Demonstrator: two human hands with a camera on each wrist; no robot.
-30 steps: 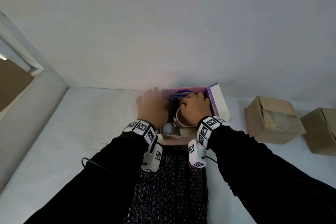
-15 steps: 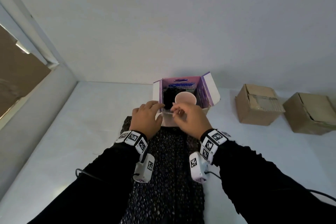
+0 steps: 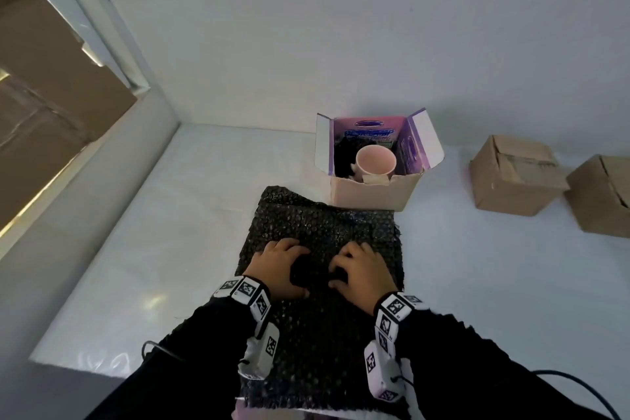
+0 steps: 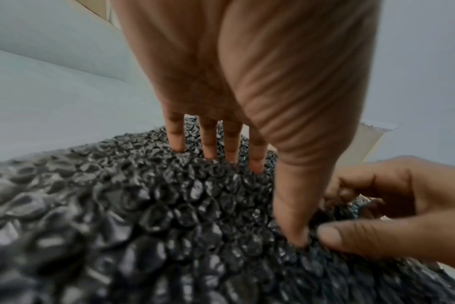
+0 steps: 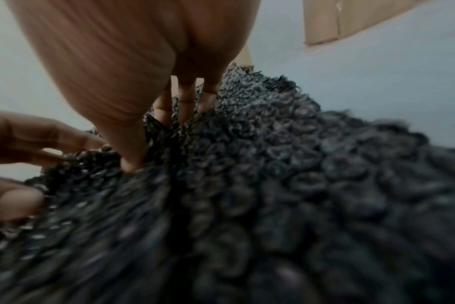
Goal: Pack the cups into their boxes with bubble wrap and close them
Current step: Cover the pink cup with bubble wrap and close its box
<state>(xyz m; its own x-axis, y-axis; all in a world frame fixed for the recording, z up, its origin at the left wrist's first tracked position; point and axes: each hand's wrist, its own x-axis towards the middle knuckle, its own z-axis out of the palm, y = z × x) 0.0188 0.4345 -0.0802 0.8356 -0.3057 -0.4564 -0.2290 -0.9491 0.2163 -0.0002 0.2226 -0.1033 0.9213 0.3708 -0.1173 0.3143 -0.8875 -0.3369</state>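
A pink cup (image 3: 376, 160) stands upright in an open cardboard box (image 3: 371, 194) with purple flaps, with dark bubble wrap packed around it. In front of the box a black bubble wrap sheet (image 3: 320, 225) lies on the white table (image 3: 170, 232). Both hands are on the sheet's middle, close together. My left hand (image 3: 286, 269) digs fingers and thumb into the wrap (image 4: 143, 205) and bunches a fold. My right hand (image 3: 354, 271) pinches the same fold between thumb and fingers (image 5: 185, 107). In the right wrist view the sheet (image 5: 299, 164) fills the lower picture.
Two closed brown cardboard boxes (image 3: 514, 174) (image 3: 603, 194) stand on the table at the right. A white wall runs behind the open box, and a raised ledge (image 3: 102, 181) borders the table on the left. The table's near-left edge (image 3: 37, 358) drops off.
Both hands left the open box, drew back toward me and came down on the bubble wrap sheet, where they now bunch it. The cup stays in the box.
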